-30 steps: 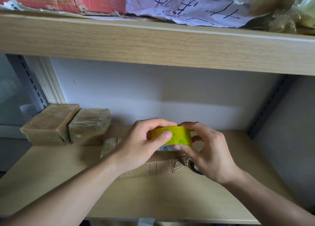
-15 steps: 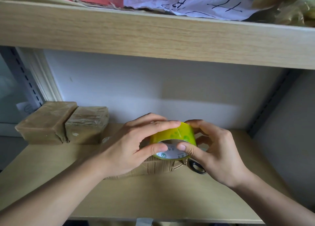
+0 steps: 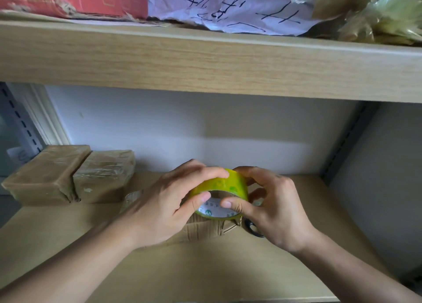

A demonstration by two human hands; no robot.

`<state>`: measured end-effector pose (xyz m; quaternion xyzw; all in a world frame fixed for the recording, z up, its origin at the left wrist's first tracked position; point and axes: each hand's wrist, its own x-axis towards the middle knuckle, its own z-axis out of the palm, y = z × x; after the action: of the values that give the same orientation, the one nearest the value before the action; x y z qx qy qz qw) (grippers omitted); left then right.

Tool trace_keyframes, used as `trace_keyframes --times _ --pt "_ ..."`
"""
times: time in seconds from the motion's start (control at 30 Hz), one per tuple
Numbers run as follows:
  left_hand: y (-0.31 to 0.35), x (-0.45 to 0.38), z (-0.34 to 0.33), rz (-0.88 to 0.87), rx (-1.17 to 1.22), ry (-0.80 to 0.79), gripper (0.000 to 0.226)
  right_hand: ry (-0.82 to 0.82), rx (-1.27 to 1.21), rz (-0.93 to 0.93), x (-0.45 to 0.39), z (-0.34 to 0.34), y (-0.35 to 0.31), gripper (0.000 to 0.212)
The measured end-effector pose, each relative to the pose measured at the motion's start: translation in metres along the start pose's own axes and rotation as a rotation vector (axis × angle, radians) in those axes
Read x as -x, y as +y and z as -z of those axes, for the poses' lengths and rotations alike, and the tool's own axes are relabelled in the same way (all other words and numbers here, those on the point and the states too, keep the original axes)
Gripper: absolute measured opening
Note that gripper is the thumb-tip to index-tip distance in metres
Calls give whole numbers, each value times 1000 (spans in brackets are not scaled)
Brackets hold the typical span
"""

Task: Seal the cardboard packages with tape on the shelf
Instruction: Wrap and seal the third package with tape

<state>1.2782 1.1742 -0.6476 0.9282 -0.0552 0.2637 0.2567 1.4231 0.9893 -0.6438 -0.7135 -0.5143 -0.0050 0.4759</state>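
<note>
One roll of yellow-green tape (image 3: pixel 219 185), held above a cardboard package (image 3: pixel 205 230) on the lower shelf (image 3: pixel 205 275). Left hand (image 3: pixel 169 202) grips the roll, fingers over its top, thumb at the core. Right hand (image 3: pixel 274 206) pinches it likewise. Two taped packages (image 3: pixel 68 174) sit side by side, touching, at back left. One black ring (image 3: pixel 253 229) beside the package, partly hidden.

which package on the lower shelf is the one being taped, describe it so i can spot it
On the lower shelf, look mid-front, under the hands holding the yellow-green tape roll. The cardboard package lies there, mostly hidden. Unlike the two wrapped packages at back left, it shows bare corrugated board.
</note>
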Motion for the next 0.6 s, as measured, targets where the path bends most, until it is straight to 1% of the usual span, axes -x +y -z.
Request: trace_keyframes --times 0.07,0.13,0.17,0.23,0.3,0.37,0.47,0.5,0.53,0.6 --pt "1 0 0 -8 -28 -15 46 17 18 -16 0 -1 1 42" --pt "4 2 -4 26 -77 0 51 60 63 -36 0 -4 2 47" --pt "5 3 -6 49 -112 20 53 83 76 -48 0 -5 2 50" --pt "9 2 -12 70 -172 96 53 94 50 -74 0 -7 0 48" --pt "11 -1 -12 93 -208 195 49 47 -35 -95 0 -11 -3 45" --pt "10 -5 -8 119 -195 287 45 2 -100 -104 0 -13 -6 44" --pt "9 -5 -5 137 -182 359 39 -31 -157 -130 -2 -12 -9 49" --pt "9 -4 -5 162 -174 387 37 -56 -214 -146 -3 -11 -11 50" --pt "9 -4 -5 212 -154 426 35 -91 -295 -166 -3 -10 -11 50" --pt "8 -3 -7 362 -75 498 32 -166 -442 -193 -4 -9 -12 38"
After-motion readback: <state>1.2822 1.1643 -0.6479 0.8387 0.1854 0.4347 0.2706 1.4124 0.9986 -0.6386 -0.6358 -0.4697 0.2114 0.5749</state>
